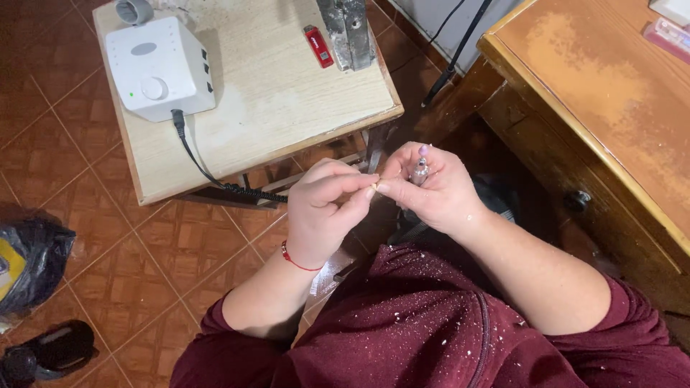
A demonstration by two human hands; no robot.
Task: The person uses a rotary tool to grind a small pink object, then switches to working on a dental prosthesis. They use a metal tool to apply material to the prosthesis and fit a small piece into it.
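Pale wood is forming the small surface at twelve o'clock from the hands, above brown floor tiles. The left hand is curling closed, its thumb and forefinger pinching a tiny pale piece that is too small to identify. The right hand is closing around a slim metal handpiece, gripping it upright with its tip pointing toward the piece; the two hands are touching at the fingertips, with the piece lying between them, at three o'clock from the left hand and at nine o'clock from the right. A red string bracelet is circling the left wrist. White dust is speckling the maroon sleeves at six o'clock. On the surface, at eleven o'clock from the hands, a white control box is sitting with a round knob on its face, and a black cord is running from it over the surface's edge toward the hands. A red lighter is lying at twelve o'clock, just beside a grey metal block. A brown wooden desk is standing at two o'clock, its top worn pale in patches. A black bag is slumping on the floor at nine o'clock, with a dark shoe at eight o'clock.
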